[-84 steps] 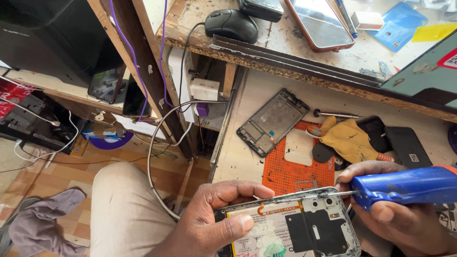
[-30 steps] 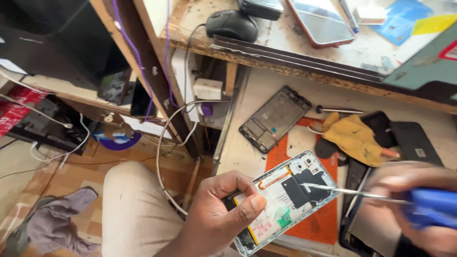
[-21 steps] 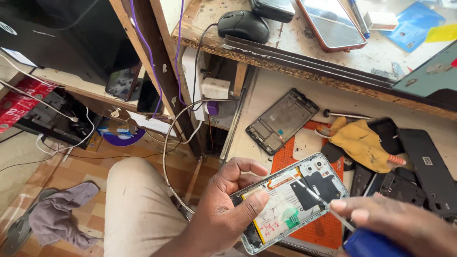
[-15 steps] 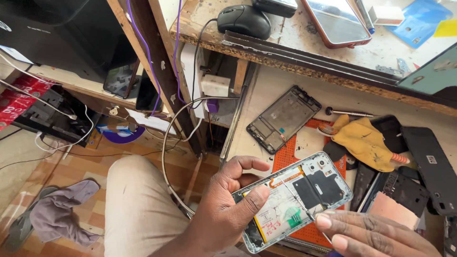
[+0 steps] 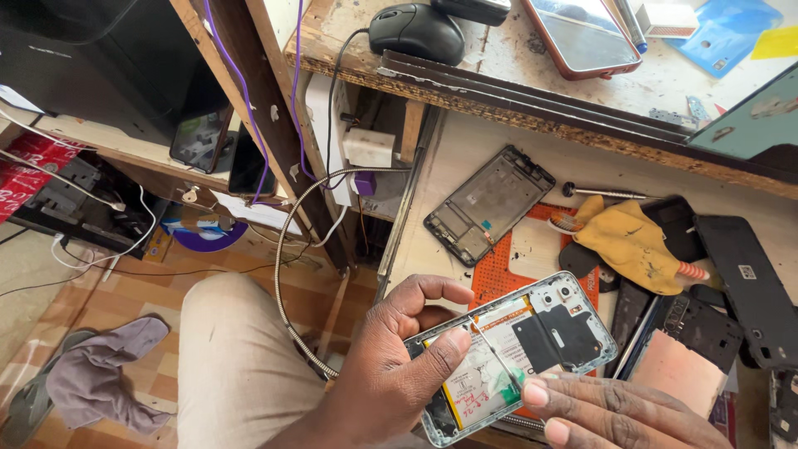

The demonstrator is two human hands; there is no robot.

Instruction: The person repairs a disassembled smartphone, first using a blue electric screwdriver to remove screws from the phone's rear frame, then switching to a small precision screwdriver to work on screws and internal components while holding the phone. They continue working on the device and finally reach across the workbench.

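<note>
**Opened phone in hand, fingers at its battery**

My left hand [image 5: 391,366], low in the middle of the frame, is closed around the opened phone [image 5: 515,353], thumb pressed on its battery face and fingers curled behind the metal rim. My right hand [image 5: 615,411], at the lower right edge, holds nothing; its fingers lie flat and together, tips touching the phone's lower side beside a thin pale strip that crosses the battery.

To do this well, I judge the left grip should stay on the frame, not on the soft battery, and the right fingertips should work lightly, since the strip looks fragile.

The phone's inside is a mix of glossy white label, matte black shielding and a silvery edge. Behind it lies an orange perforated mat [image 5: 507,278], with a bare dark phone frame [image 5: 490,204] at centre frame. To the right, a crumpled yellow cloth [image 5: 632,245] rests among black back covers. Upper centre, a black mouse [image 5: 416,33] sits on the rough, scarred wooden shelf [image 5: 515,108].
</note>
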